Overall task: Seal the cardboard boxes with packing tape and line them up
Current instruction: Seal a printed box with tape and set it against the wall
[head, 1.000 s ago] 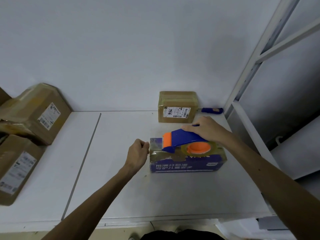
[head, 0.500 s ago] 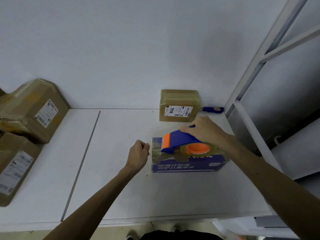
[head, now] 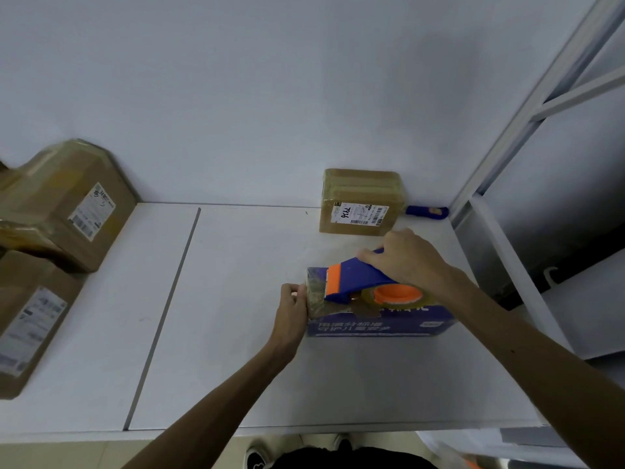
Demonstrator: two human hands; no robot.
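Nearest me: bare front of the white table (head: 236,367). On it lay the blue box (head: 378,328), my landmark for these notes, flat, with its printed long side facing the person.

At the blue box's left end: left hand (head: 292,308), fingers curled, pinching the tape strip (head: 318,301) against that end. The strip looked glossy, brownish and crinkled.

On top of the blue box: tape dispenser (head: 358,279), with its orange blade end toward the left end and its orange-cored roll toward the right. Right hand (head: 406,262) was wrapped over its handle from above. The 2 hands were apart, 1 at each end of the strip.

Judgement: the blue box was probably light, thin card that would skid on the smooth top and dent under pressure. It is best braced at an end or corner. The tape is limp and sticky, and would wrinkle unless kept taut. The dispenser is rigid and best held by the handle, clear of the blade.

Behind the blue box: 1 brown box (head: 362,201), already taped, label forward. Behind and right of the blue box: a blue-handled tool (head: 426,211), kind unclear. Far left of the blue box: larger brown boxes (head: 64,204), at least 2, stacked and labelled.
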